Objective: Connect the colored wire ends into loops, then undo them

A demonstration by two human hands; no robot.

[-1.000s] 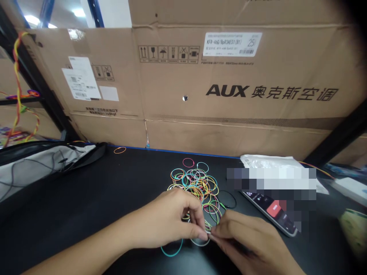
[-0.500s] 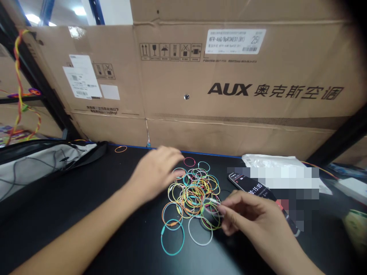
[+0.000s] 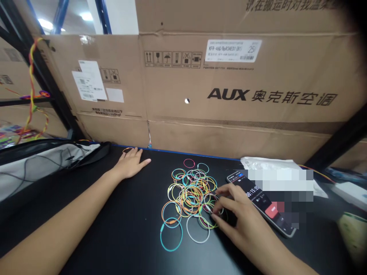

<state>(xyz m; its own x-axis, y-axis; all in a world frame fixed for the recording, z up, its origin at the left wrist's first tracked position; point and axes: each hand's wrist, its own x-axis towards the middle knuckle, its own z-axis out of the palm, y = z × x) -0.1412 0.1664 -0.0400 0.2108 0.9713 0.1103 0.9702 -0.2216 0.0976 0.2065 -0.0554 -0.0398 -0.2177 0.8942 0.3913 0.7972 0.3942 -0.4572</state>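
Observation:
My left hand (image 3: 130,163) lies flat with fingers spread at the back left of the black table. Its fingertips reach an orange wire ring (image 3: 127,149), partly covered by them. My right hand (image 3: 236,212) is at the right edge of a loose pile of coloured wire rings (image 3: 192,198). Its thumb and fingers are bent together at a pale ring clasp (image 3: 208,208); part of that ring is hidden by the fingers. At the front of the pile lie a turquoise ring (image 3: 171,250) and a white ring (image 3: 197,242). A pink ring (image 3: 189,163) lies just behind.
A phone (image 3: 258,198) showing a timer lies right of the pile, close to my right hand. Behind it is a white plastic packet (image 3: 266,163). A large cardboard box (image 3: 177,84) stands along the back edge. A grey and black bag (image 3: 51,162) lies at the left.
My left hand has moved left and back, from beside the pile to the orange ring. My right hand has shifted slightly left and lowered the pale-clasped ring toward the pile.

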